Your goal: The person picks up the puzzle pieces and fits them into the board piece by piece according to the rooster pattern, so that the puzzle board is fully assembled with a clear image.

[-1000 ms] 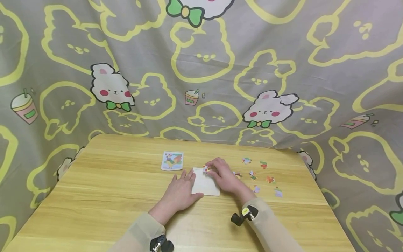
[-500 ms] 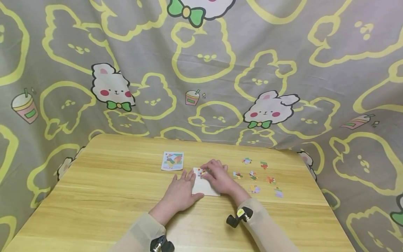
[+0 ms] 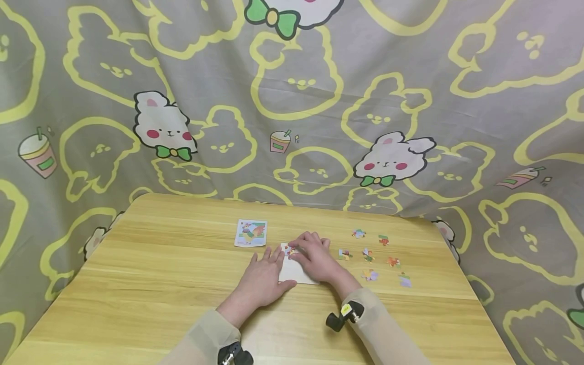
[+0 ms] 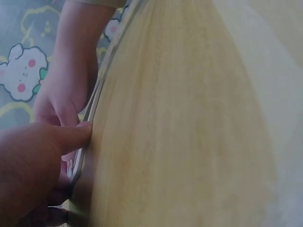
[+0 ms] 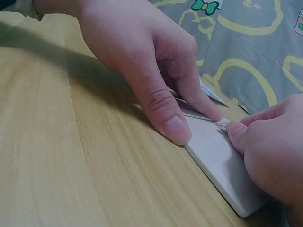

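Note:
My right hand (image 3: pixel 317 256) pinches a small colourful jigsaw piece (image 3: pixel 290 249) at the upper left corner of a white puzzle board (image 3: pixel 296 272). The piece lies low against the board, partly covered by thumb and fingers; in the right wrist view only its thin edge (image 5: pixel 222 126) shows. My left hand (image 3: pixel 261 280) rests on the table along the board's left side, its fingers extended and its thumb (image 5: pixel 176 130) touching the board's near corner. In the left wrist view the left thumb (image 4: pixel 75 137) shows beside the board's edge.
Several loose jigsaw pieces (image 3: pixel 367 254) lie spread out to the right of the board. A picture card (image 3: pixel 251 233) with a colourful bird lies behind the left hand. A patterned curtain (image 3: pixel 315 167) hangs at the wooden table's (image 3: pixel 173 253) far edge.
My right hand has moved left and brought the jigsaw piece down to the board's upper left corner, uncovering a loose piece on the right. My left hand stays in place.

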Tool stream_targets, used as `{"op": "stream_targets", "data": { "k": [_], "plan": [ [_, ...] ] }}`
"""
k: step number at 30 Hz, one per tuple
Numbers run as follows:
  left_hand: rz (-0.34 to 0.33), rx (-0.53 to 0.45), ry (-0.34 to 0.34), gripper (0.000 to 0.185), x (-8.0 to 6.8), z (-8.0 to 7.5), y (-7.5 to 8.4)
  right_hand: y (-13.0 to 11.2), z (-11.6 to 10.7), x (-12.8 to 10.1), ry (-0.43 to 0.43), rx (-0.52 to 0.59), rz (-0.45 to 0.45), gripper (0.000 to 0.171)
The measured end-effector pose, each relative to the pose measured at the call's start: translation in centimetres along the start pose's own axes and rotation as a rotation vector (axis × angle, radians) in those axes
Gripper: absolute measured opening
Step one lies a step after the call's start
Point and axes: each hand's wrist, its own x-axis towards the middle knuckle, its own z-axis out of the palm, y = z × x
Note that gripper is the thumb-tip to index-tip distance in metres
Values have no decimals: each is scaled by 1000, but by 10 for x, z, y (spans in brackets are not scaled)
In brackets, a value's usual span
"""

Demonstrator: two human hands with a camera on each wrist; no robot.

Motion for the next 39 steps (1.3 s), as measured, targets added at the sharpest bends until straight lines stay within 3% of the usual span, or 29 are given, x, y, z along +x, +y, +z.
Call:
{"op": "stream_targets", "data": {
  "k": [27, 39],
  "plan": [
    [-9, 31, -4, 89, 5, -4, 6, 0, 1, 4, -17, -78, -3, 34],
    [3, 22, -38, 84, 5, -5, 7, -2, 3, 2, 36, -98, 2, 32]
  ]
}}
